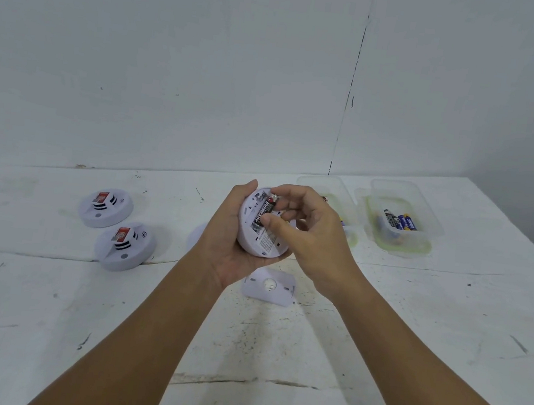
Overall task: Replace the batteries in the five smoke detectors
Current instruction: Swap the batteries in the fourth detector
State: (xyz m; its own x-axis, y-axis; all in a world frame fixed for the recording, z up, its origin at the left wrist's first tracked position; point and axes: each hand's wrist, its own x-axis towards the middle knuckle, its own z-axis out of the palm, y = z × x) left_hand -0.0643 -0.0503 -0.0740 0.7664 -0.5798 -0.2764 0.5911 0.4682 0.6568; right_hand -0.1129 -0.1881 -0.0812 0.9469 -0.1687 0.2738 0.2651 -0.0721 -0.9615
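My left hand (225,247) cups a round white smoke detector (256,237), its back turned toward me, above the table's middle. My right hand (306,226) pinches a black Eveready battery (264,213) with thumb and fingers, the battery lying against the detector's back. Two more white detectors, one (106,207) behind the other (125,246), rest on the table at the left, each with a red label. Part of another white detector (196,236) shows behind my left wrist. A white mounting plate (268,285) lies on the table below my hands.
A clear plastic tub (403,218) at the right holds several batteries, black and blue. A second clear tub (330,193) sits behind my right hand, mostly hidden. The white table (410,335) is scuffed and meets a white wall at the back.
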